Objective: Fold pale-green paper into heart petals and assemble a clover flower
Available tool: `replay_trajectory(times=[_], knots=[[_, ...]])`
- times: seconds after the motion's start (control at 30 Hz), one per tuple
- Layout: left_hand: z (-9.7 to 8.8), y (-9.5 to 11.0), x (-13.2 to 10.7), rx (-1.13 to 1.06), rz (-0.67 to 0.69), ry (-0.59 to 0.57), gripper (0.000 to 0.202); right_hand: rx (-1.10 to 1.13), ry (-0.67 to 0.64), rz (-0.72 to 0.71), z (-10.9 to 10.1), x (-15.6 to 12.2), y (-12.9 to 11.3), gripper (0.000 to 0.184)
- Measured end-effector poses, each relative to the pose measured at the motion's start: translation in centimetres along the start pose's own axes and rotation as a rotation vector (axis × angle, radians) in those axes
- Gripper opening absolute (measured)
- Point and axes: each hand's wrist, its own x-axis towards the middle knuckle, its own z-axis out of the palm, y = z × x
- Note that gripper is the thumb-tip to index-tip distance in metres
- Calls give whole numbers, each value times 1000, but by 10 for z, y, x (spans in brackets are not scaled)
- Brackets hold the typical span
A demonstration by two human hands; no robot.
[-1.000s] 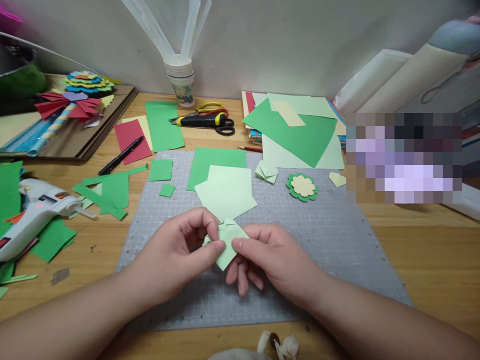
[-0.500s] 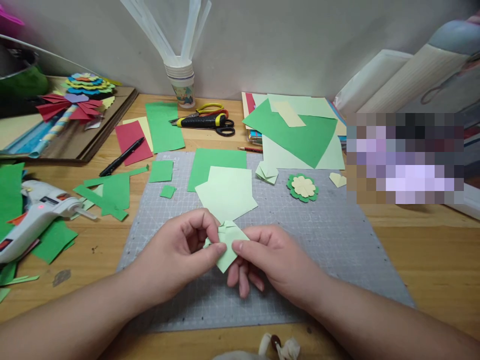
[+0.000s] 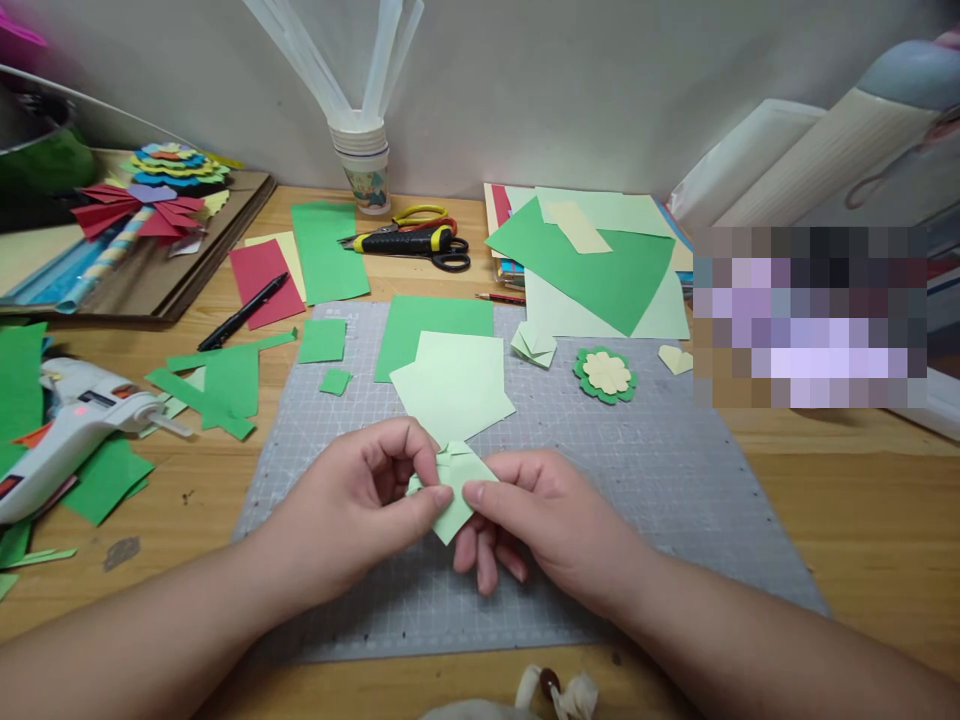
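Between my two hands is a small folded piece of light green paper (image 3: 463, 490), creased along its upper and left edges. My left hand (image 3: 375, 490) pinches its left side between thumb and bent fingers. On the right side my right hand (image 3: 532, 510) grips it, thumb on top and the lower fingers curled loosely beneath. Both hands are above a grey gridded cutting mat (image 3: 637, 560). Just beyond them lies a light green paper sheet (image 3: 457, 380), overlapping a darker green sheet (image 3: 405, 325). Another folded light green piece (image 3: 533, 344) rests to its right.
A green-and-cream paper flower (image 3: 605, 375) and a cream paper heart (image 3: 675, 359) lie at right. Left are a glue gun (image 3: 90, 420), green scraps (image 3: 232, 380) and a black pen (image 3: 244, 312). Behind are a utility knife (image 3: 401, 242), scissors (image 3: 450, 256) and a paper cup (image 3: 365, 180) with glue sticks.
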Motion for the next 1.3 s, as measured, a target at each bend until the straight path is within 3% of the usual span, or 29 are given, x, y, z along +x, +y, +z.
replay_trajectory(times=[0.37, 0.53, 0.7, 0.83, 1.03, 1.3], knots=[[-1, 2, -2, -10, 2, -17, 15, -51, -53, -8, -2, -1, -1, 22], [0, 3, -1, -104, -31, -123, 17, -72, -93, 43, -2, -3, -3, 13], [1, -1, 0, -364, 54, -104, 28, -29, 57, -103, -2, -3, 1, 18], [-1, -4, 2, -349, -22, -91, 23, -37, 142, -239, -4, -3, 5, 24], [-3, -6, 2, -346, -83, -28, 23, -74, 174, -205, 1, -3, 4, 23], [-4, -6, 1, -384, -56, -25, 20, -102, 170, -243, 2, -4, 4, 20]])
